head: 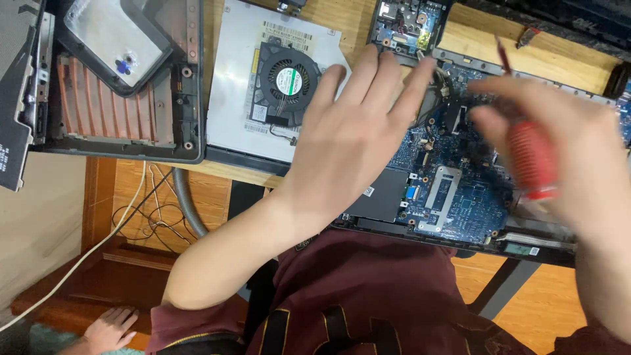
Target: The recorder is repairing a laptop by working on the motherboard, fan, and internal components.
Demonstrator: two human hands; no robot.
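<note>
An opened laptop with a blue motherboard point(453, 197) lies on the wooden desk in front of me. My left hand point(351, 135) rests flat on the board's left part, fingers spread and holding nothing. My right hand point(565, 144), blurred, grips a red-handled screwdriver point(529, 158) whose shaft points up and away over the board's right side. A black cooling fan point(287, 80) lies on a silver optical drive point(230, 98) just left of my left hand.
A dark laptop bottom shell point(118, 92) with an orange inner panel and a grey cover sits at the far left. Another small circuit board point(407, 23) lies at the top. Cables and a grey hose point(184, 204) hang below the desk edge. Another person's hand point(108, 329) rests at the bottom left.
</note>
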